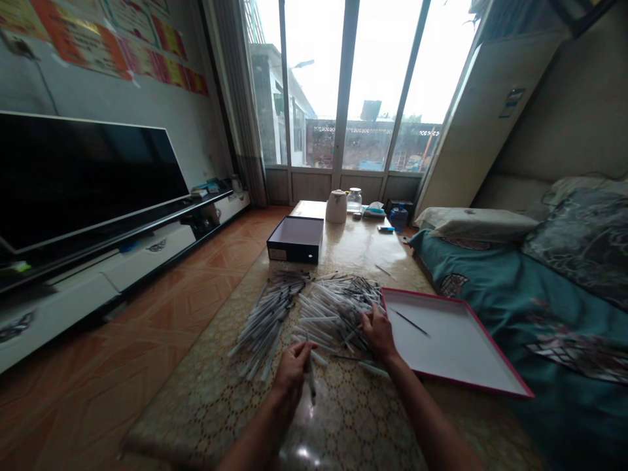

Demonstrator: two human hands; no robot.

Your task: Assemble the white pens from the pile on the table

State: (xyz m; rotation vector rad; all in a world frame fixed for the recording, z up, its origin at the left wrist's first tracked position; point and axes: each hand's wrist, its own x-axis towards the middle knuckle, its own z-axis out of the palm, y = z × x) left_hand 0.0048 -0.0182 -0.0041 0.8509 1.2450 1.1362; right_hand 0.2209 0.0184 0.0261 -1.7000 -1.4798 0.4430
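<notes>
My left hand [293, 367] is closed around a slim, pen-like translucent tube [311, 383] with a dark lower end, held slanting above the table. At the right edge of a loose pile of clear and whitish tubes [326, 314], my right hand [377, 332] has its fingers bent together. What lies between those fingers is too small to make out. Left of that pile lies a neater bundle of similar tubes with dark ends [267, 320]. A thin dark stick [411, 322] rests in the shallow white lid with a red rim [456, 353], beside my right hand.
A dark blue open box [294, 252] stands beyond the piles on the patterned table [206, 392]. Farther back are a cream kettle [336, 207], a glass jar [354, 199] and a tissue pack [375, 209]. A green-covered sofa [490, 281] borders the right side.
</notes>
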